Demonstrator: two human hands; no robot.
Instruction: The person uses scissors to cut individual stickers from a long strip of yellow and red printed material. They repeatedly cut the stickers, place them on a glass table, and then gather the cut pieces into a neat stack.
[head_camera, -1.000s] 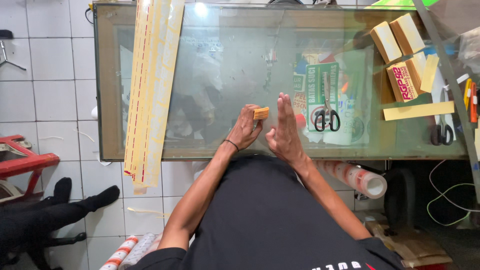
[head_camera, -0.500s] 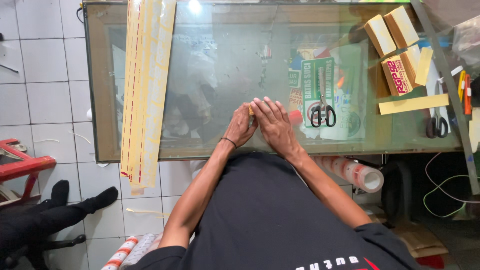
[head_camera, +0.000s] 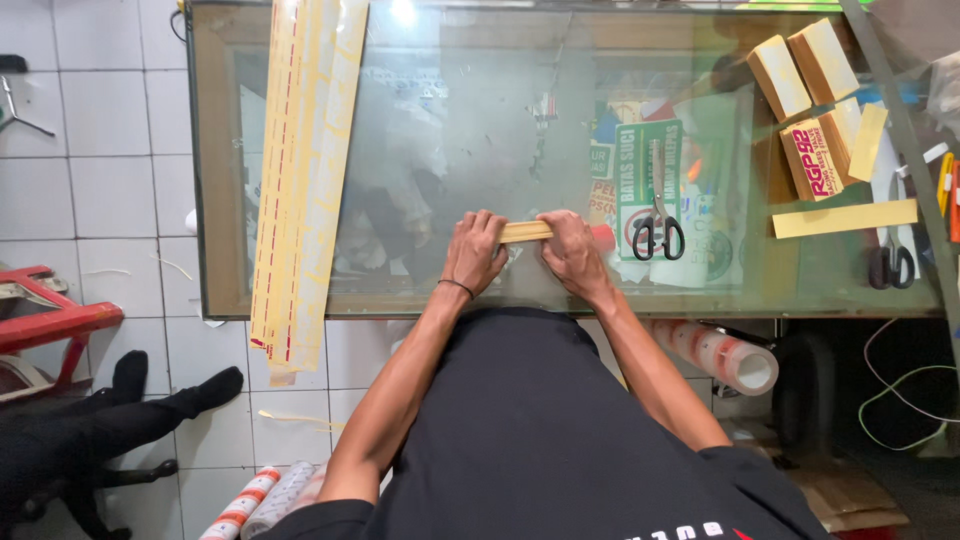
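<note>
The left hand (head_camera: 474, 252) and the right hand (head_camera: 573, 252) are both curled around the ends of a narrow tan stack of strips (head_camera: 526, 231), which lies level between them just above the glass tabletop (head_camera: 450, 120), near its front edge. The left fingers close over the stack's left end, the right fingers over its right end, so only the middle stretch shows. A thin dark band circles the left wrist. Just right of the right hand a pair of black-handled scissors (head_camera: 658, 228) lies on the glass, blades pointing away. Farther right sit yellow paper strips (head_camera: 845, 218), several tan boxes (head_camera: 800, 70) and a second pair of scissors (head_camera: 888, 262). At the table's left end long yellow sheets with red dashed lines (head_camera: 300, 180) hang over the front edge toward the tiled floor (head_camera: 100, 150)
</note>
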